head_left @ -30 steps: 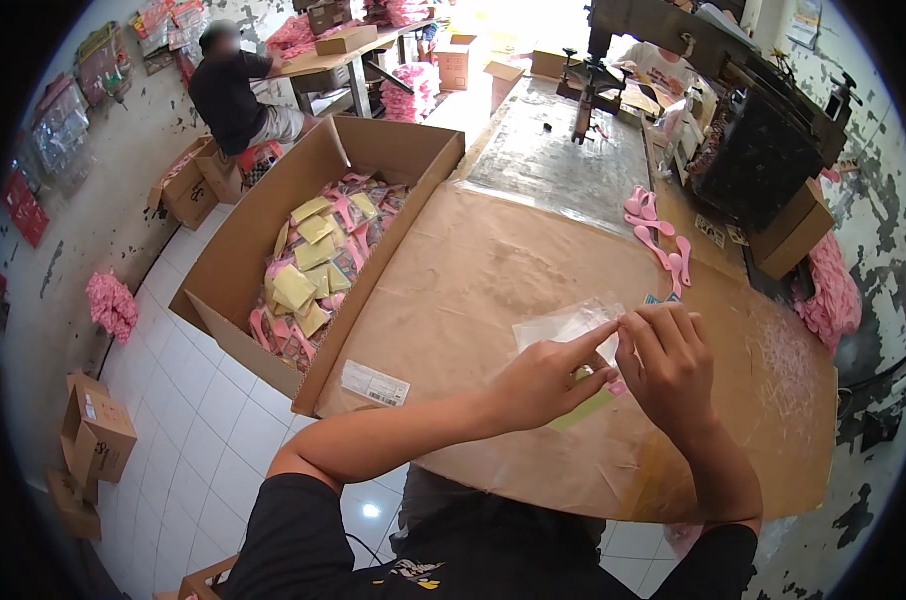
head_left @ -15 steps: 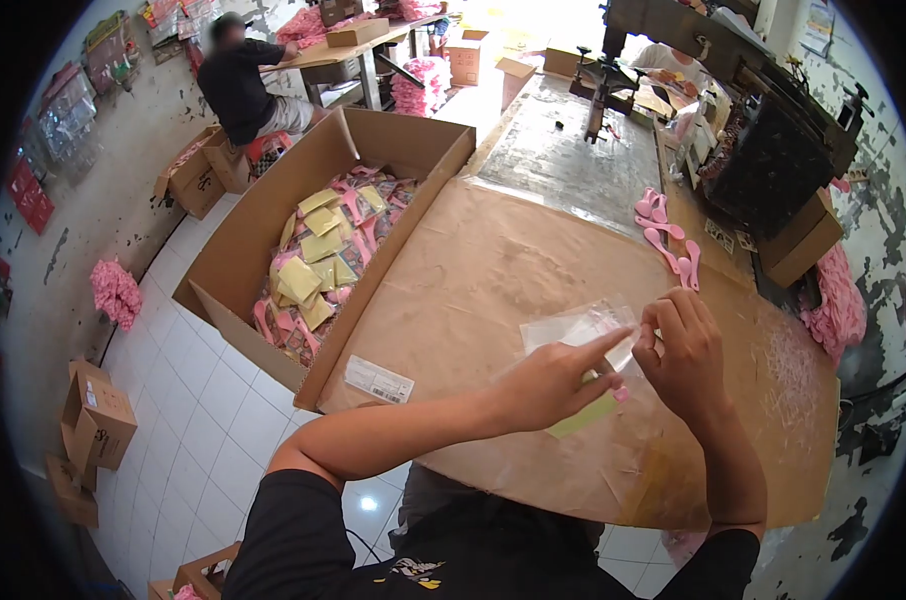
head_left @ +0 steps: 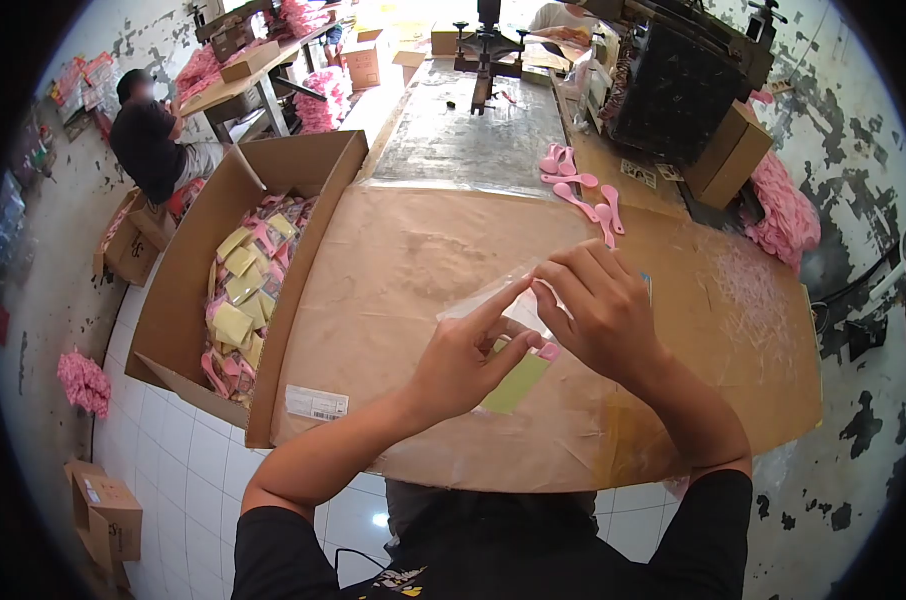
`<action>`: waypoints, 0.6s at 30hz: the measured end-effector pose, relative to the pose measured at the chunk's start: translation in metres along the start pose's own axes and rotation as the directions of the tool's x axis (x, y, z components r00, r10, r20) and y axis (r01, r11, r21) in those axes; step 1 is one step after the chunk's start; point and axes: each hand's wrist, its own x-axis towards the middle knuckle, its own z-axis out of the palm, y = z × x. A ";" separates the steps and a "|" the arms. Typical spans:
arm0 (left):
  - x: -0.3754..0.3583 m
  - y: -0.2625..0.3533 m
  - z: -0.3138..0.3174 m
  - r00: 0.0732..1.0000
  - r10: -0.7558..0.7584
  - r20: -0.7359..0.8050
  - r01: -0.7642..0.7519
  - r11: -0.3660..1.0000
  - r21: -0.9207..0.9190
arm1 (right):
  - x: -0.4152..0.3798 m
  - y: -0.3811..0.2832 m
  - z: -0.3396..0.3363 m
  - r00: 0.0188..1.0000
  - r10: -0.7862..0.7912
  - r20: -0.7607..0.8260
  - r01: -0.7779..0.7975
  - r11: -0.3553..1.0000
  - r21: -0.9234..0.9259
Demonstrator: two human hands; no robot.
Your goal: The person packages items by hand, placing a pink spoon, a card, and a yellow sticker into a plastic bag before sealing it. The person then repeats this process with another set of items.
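Note:
A clear plastic bag shows as thin, shiny film between my two hands. My left hand has its index finger stretched toward my right fingertips, its thumb bent below, and the film between them. My right hand pinches at the bag's edge, thumb against fingers; the exact grip is partly hidden. Under my left thumb lie a green card and a small pink piece, whose full shape is covered. More clear plastic lies on the cardboard tabletop behind my left hand.
Several pink spoons lie beyond my right hand. A large carton at left holds packets with pink items and yellow cards. A metal press stands at the back; another person sits at far left.
The view has swung to the right, so everything appears farther left. My hands stay close together over the plastic, and the left thumb and index finger have shifted slightly.

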 end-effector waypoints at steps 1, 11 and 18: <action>0.000 0.000 0.000 1.000 -0.004 0.000 0.004 1.000 0.010 | 0.000 0.000 0.000 1.000 -0.008 0.003 0.008 1.000 -0.017; -0.002 -0.018 0.010 0.994 0.094 -0.058 -0.090 0.993 0.074 | 0.003 0.004 0.015 0.992 -0.049 0.116 0.057 0.996 -0.072; 0.004 -0.004 0.000 0.996 -0.073 0.045 0.074 0.997 -0.014 | 0.000 0.028 0.015 0.999 0.024 0.029 -0.024 0.999 -0.024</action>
